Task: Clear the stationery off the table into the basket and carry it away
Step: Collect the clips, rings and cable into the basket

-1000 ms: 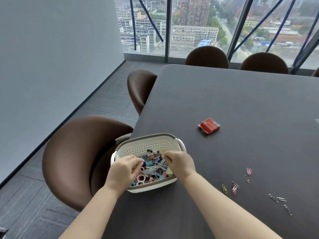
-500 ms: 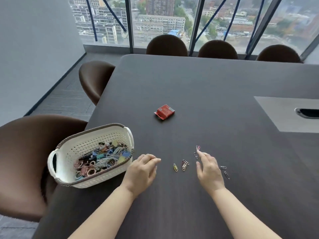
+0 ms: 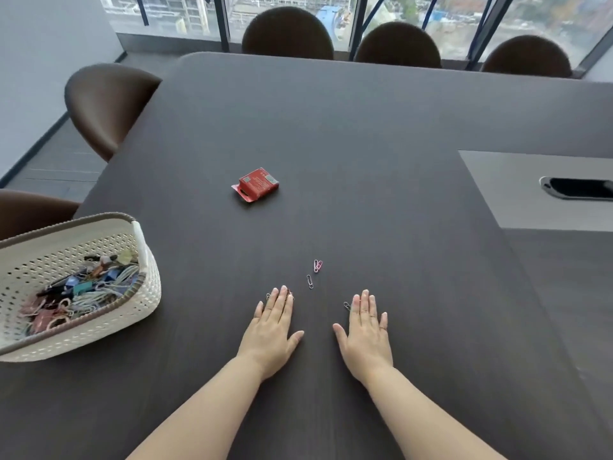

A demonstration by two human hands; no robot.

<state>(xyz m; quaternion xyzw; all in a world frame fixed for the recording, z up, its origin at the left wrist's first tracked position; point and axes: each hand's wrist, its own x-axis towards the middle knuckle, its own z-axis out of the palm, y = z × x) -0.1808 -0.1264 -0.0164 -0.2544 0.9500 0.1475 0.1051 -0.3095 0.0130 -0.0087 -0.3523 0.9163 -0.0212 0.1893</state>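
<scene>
At the table's left edge sits the basket (image 3: 99, 313), white perforated plastic with a brown-grey rim, partly overhanging the side; inside lies a tangle of binder clips, paper clips and pale loops in blue, pink and black. The table (image 3: 365, 127) is a dark, matte wood-grain slab with rounded corners. Farther in lies a small red box (image 3: 257, 184), flat with one flap open. Nearer, the left hand (image 3: 273, 327) lies palm-down, fingers spread and gripping nothing, its fingertips over a couple of clips. Just past it are a silver paper clip (image 3: 309, 281) and a pink paper clip (image 3: 317, 265). The right hand (image 3: 365, 330) is likewise flat and empty, another clip (image 3: 347, 306) beside its forefinger.
</scene>
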